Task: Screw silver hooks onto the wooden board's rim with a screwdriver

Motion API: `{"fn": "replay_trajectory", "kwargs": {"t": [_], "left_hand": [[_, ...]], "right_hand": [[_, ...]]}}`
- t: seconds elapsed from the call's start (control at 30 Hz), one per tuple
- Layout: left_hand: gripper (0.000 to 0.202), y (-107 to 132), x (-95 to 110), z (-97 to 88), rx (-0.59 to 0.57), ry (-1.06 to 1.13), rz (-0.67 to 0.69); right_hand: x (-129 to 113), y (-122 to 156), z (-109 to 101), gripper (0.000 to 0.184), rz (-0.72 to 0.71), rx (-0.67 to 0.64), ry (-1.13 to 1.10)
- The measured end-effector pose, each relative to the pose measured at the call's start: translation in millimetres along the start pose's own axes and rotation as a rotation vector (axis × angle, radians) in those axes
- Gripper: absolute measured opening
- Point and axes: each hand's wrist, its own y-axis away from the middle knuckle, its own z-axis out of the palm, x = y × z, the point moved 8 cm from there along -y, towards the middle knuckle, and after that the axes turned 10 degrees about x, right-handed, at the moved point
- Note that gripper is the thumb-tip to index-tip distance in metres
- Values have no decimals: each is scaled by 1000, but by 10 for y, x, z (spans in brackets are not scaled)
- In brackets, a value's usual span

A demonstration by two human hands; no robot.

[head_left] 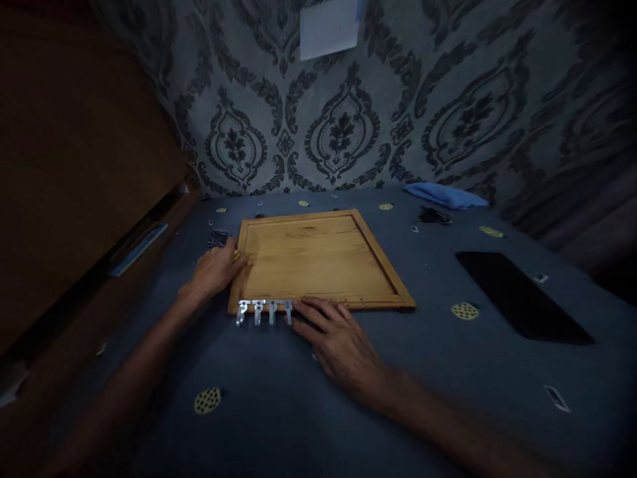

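Note:
A wooden board with a raised frame lies flat on the dark blue cloth. Along its near edge, towards the left, sits a metal rail with several hooks, the hooks pointing towards me. My right hand lies with fingers stretched over the near edge, fingertips at the rail's right end. At the board's left side is my left hand, its fingers closed around a thin yellow object, mostly hidden. Just beyond that hand is a small pile of dark metal pieces.
A black flat rectangle lies to the right. Farther back are a blue folded cloth and a small dark item. Brown wooden furniture borders the left; a patterned wall stands behind.

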Motion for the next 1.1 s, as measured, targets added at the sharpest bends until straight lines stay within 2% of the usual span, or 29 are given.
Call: {"fn": "replay_trajectory", "kwargs": {"t": [0.2, 0.43, 0.53, 0.73, 0.87, 0.93, 1.1], "left_hand": [[31, 113, 150, -244, 85, 200, 171], [29, 417, 517, -298, 54, 416, 308], [28, 524, 639, -407, 64, 548, 333], [28, 620, 705, -727, 190, 994, 294], [24, 701, 772, -856, 324, 1140, 336], [19, 731, 824, -857, 351, 1123, 348], [20, 723, 907, -708, 293, 1050, 292]], "right_hand": [[7, 8, 4, 53, -25, 37, -10], [-16, -7, -54, 51, -33, 53, 3], [-28, -11, -52, 51, -43, 45, 5], [-15, 4, -45, 44, -36, 82, 9], [-13, 7, -34, 42, -36, 80, -7], [-14, 5, -29, 42, -33, 68, -20], [-20, 3, -43, 38, -33, 69, -25]]}}
